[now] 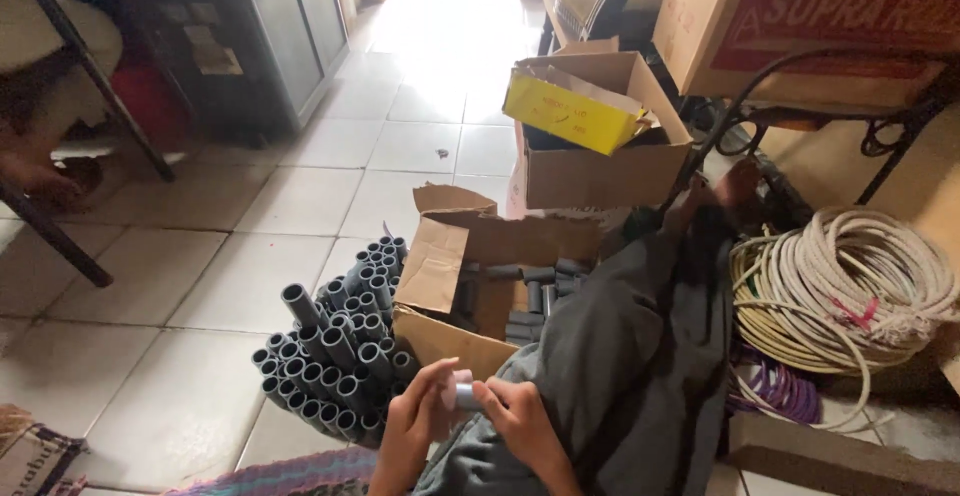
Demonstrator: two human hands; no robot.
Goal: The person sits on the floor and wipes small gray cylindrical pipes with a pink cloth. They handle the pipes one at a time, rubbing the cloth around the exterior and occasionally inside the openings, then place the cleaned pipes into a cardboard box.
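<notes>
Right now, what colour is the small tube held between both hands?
Grey tube, seen in the head view.

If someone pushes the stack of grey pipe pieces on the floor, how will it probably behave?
The pipe pieces stand upright and packed together on smooth tiles, so the stack would probably slide, and the outer ones may topple. Being round, fallen ones would likely roll. They look rigid and hollow, so probably light.
</notes>
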